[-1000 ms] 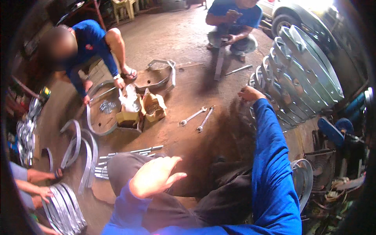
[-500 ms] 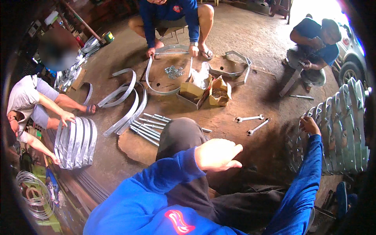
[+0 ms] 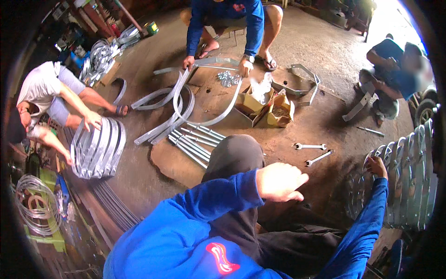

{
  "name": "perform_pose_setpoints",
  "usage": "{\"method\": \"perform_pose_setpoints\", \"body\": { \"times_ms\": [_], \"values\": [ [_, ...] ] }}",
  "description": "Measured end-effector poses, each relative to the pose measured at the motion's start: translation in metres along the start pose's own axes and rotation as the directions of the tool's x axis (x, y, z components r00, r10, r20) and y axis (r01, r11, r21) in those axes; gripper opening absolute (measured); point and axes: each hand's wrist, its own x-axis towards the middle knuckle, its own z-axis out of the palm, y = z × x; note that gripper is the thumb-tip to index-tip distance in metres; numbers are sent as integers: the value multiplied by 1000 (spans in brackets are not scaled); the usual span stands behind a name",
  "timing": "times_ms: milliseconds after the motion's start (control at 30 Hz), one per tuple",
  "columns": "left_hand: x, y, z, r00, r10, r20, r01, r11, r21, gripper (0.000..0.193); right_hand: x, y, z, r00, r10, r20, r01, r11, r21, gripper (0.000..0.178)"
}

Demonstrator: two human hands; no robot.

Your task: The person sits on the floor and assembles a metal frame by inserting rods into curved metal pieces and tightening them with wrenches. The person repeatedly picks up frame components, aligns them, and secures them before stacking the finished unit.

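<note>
My left hand [image 3: 281,182] hangs in front of my raised knee, its thumb apart from the fingers, with nothing visible in it; glare washes out its detail. At the right, my right hand [image 3: 377,167] has its fingers closed on the edge of a curved metal band in a standing row of bands [image 3: 406,181] with bolt holes. Two open-ended wrenches, one wrench [image 3: 310,146] and a second wrench [image 3: 320,158], lie on the wooden board [image 3: 172,162] between my hands. Several threaded metal rods [image 3: 193,144] lie beyond my knee.
Across from me a co-worker holds a metal hoop [image 3: 232,109] over the board. Nearby are nuts [image 3: 228,78] and a carton of small parts [image 3: 281,111]. A person at left handles stacked bands [image 3: 100,149]; another at right holds a flat metal strip [image 3: 357,107]. Coiled wire [image 3: 37,204] lies lower left.
The whole view has shifted, so most things sit further right. The co-worker's hoop has come toward me, its near edge now close to the rods. My hands have kept about the same places.
</note>
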Motion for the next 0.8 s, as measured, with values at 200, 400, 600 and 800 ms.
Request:
{"method": "perform_pose_setpoints", "body": {
  "times_ms": [200, 400, 600, 800],
  "values": [
    [-32, -46, -80, 719, -322, -615, -160, 785, -599, 26, -12, -14, -4, 1000, 24, 1, -24, 999, -30, 35],
    [-191, -216, 63, 372, -704, -605, 708, 637, -305, 35, -16, -32, -12, 999, -42, 22, 42, 999, -5, 33],
    [-314, -276, 194, 508, -736, -447, 853, 504, 139, 51, -58, -63, 0, 970, -241, -2, 231, 931, -281, 26],
    [-362, -307, 201, 771, -571, -283, 630, 617, 472, 33, -147, -91, 65, 971, -206, 119, 235, 907, -349, 20]
  ]
}}
